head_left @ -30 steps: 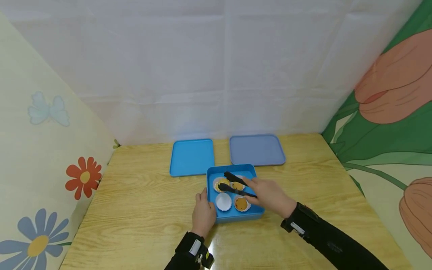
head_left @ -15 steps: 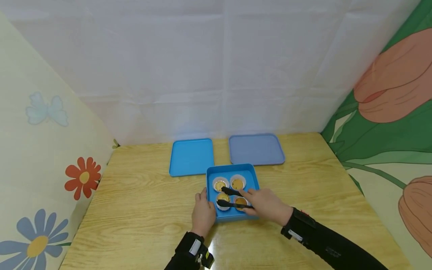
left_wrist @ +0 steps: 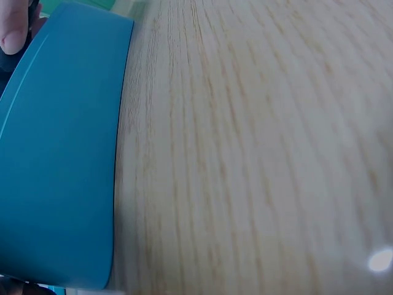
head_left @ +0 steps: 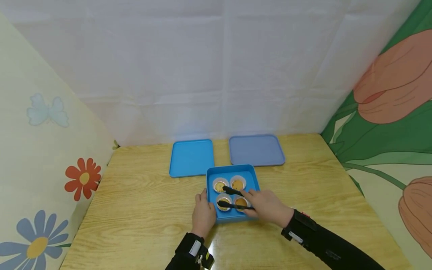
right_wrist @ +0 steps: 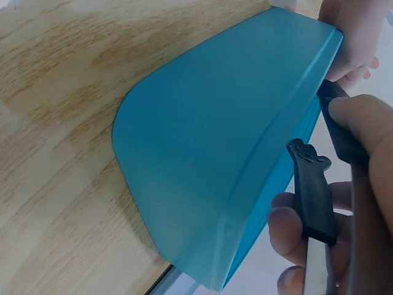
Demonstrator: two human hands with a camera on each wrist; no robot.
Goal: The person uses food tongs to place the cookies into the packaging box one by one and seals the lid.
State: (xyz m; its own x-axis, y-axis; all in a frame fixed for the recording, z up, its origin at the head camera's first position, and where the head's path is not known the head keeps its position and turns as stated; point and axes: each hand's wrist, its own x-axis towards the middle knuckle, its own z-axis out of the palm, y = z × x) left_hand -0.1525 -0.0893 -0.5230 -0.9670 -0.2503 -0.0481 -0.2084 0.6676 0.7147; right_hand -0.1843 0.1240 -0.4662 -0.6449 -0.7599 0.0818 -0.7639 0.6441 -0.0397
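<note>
A deep blue box (head_left: 248, 171) holds several round golden-brown muffins in white paper cups. My right hand (head_left: 270, 207) grips black tongs (head_left: 233, 191), whose two arms spread low over the near-left paper cup. That cup has a yellowish muffin (head_left: 223, 209) in it, partly covered by the lower arm of the tongs. In the right wrist view, fingers and thumb hold the tongs' black and metal arms (right_wrist: 313, 196) beside the box wall. My left hand (head_left: 203, 216) rests along the outside of the box's left wall, fingers extended. The left wrist view shows the box wall (left_wrist: 58, 147).
Behind the box, a flat bright-blue tray (head_left: 191, 158) lies at the left and a flat purplish-blue tray (head_left: 257, 150) at the right. The wooden table (head_left: 145, 210) ends at a white backdrop (head_left: 162, 75), with printed flower panels on both sides.
The tongs moved from the far-left cup toward me, over the near-left cup. That cup was bare and now holds a muffin, which sits lower than half a second ago. The left hand stayed put.
</note>
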